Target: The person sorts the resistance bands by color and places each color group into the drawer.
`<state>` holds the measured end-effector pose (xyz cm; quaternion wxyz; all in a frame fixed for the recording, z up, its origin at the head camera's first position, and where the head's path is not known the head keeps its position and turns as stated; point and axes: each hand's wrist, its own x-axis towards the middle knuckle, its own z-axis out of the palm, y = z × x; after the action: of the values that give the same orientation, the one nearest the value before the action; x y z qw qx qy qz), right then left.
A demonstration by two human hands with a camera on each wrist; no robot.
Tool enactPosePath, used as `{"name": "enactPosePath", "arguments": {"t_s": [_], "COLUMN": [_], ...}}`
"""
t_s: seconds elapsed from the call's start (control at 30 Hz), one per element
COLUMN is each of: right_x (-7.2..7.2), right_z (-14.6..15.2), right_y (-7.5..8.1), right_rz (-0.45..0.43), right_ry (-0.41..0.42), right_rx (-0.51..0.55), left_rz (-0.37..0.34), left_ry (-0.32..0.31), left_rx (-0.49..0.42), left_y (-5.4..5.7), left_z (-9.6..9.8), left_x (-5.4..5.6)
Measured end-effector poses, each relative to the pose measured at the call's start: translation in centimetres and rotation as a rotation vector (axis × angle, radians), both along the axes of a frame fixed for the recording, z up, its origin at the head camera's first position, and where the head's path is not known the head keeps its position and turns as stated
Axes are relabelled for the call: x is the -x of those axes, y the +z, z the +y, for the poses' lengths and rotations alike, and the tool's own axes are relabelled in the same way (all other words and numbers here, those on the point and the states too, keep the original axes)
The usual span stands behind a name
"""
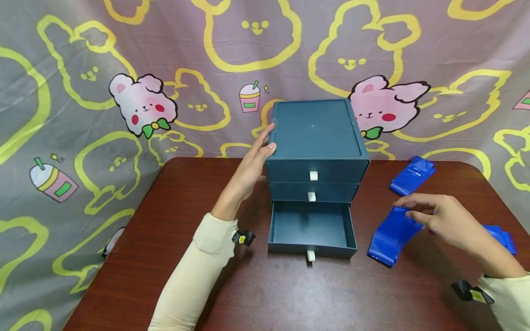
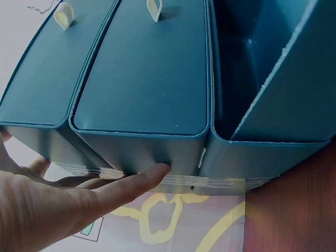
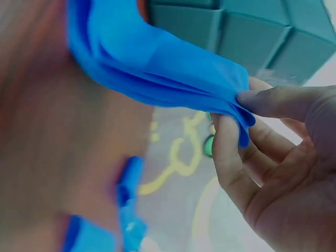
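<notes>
A dark teal three-drawer box (image 1: 316, 131) stands on the table, its bottom drawer (image 1: 312, 225) pulled out and bare inside. My left hand (image 1: 245, 171) rests against the box's left side, with the fingers extended along the wall, as the left wrist view also shows. To the right of the drawer, my right hand (image 1: 447, 218) pinches one end of a folded blue resistance band (image 1: 385, 239) between thumb and fingers. In the right wrist view the layered band (image 3: 168, 65) droops away from the fingertips.
Another folded blue band (image 1: 411, 175) lies at the table's back right. More blue band (image 1: 502, 237) shows beyond my right forearm. The brown table (image 1: 174, 239) meets a patterned cloth backdrop (image 1: 198, 41) behind the box. White pull tabs (image 1: 313, 176) stick out from the drawer fronts.
</notes>
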<state>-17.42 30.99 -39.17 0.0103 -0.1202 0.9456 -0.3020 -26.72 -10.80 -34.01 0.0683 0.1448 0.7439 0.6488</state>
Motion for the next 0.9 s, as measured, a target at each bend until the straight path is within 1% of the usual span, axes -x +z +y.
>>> {"name": "enactPosePath", "arguments": {"t_s": [0.17, 0.37, 0.6, 0.77, 0.9], "right_x": [-0.6, -1.2, -1.7, -2.3, -2.9], "right_z": [-1.0, -1.9, -3.1, -4.5, -6.0], "right_y": [1.9, 4.1, 6.0, 7.4, 8.6], "right_rz": [0.042, 0.069, 0.127, 0.137, 0.143], "right_ry": [-0.002, -0.011, -0.016, 0.001, 0.029], "right_rx": [-0.004, -0.012, 0.008, 0.024, 0.058], "left_rz": [0.000, 0.001, 0.007, 0.004, 0.005], "left_ry": [0.001, 0.002, 0.003, 0.004, 0.004], "left_rx": [0.004, 0.003, 0.004, 0.003, 0.000], "left_y": [0.0, 0.0, 0.0, -0.1, -0.1], "left_z": [0.0, 0.0, 0.0, 0.0, 0.0], "left_x": [0.0, 0.0, 0.0, 0.1, 0.1]}}
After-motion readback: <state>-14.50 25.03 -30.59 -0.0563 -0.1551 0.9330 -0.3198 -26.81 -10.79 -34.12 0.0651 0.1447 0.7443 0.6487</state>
